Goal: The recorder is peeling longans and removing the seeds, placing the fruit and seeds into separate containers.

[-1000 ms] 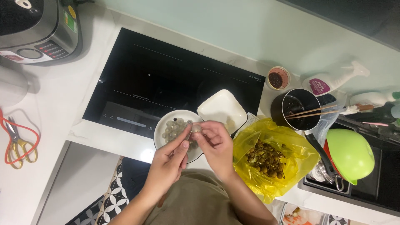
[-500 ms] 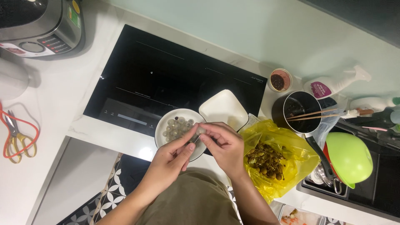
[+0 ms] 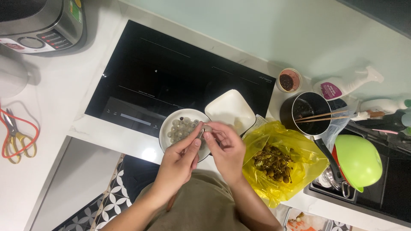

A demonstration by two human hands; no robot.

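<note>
Over round white bowl (image 3: 171, 124) of peeled pale fruit, small pale fruit (image 3: 207, 131) is pinched between left hand (image 3: 180, 160) and right hand (image 3: 227, 149); yellow bag (image 3: 299, 149) of brown fruit lies right.

Peeled fruit bowl and a small piece pinched between two hands

Just below the frame's middle, the left hand (image 3: 180, 160) and right hand (image 3: 226, 149) meet fingertip to fingertip over the near rim of the bowl (image 3: 168, 128), pinching a small pale piece (image 3: 204, 129) too tiny to make out. The bowl is round and white, sits at the front edge of the black cooktop, and holds a loose heap of pale, translucent peeled fruit (image 3: 182, 127) with a dark speck or two among them; the hands cover its lower right part.
</note>
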